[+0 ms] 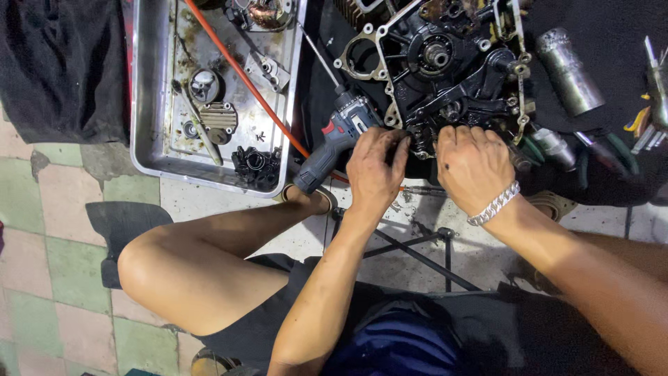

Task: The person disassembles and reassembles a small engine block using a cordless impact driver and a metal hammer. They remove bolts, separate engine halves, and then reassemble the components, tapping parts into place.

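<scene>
Floor: we see green and pale tiles (42, 230) on the left, with a dark cloth (62, 63) lying at the upper left corner.
Metal tray: a steel tray (142, 104) sits on the floor left of centre; inside we spot a ribbed cover plate (219, 116), a round part (206, 83) and a cluster of black rings (254, 166) at its near right corner.
Orange hose: an orange line (243, 76) crosses the tray slantwise from its far edge to its near right corner.
Power driver: a blue and grey cordless driver (334, 139) lies just right of the tray, its long bit pointing up and left, its body touching our left hand.
Left hand: our left hand (376, 167) rests at the near edge of the engine case, fingers curled and pressed together on a small part there; what they pinch we cannot tell.
Engine case: the black, greasy engine case (452, 63) lies on a dark mat (612, 21) at top centre, gasket edge showing pale.
Right hand: our right hand (473, 163), a silver chain bracelet (495, 203) on the wrist, is knuckles up against the same near edge, fingers bent down onto the case; the grip is hidden.
Steel sleeve: a metal cylinder (569, 69) lies on the mat right of the case.
Hand tools: pliers and drivers (612, 150) lie at the right edge.
</scene>
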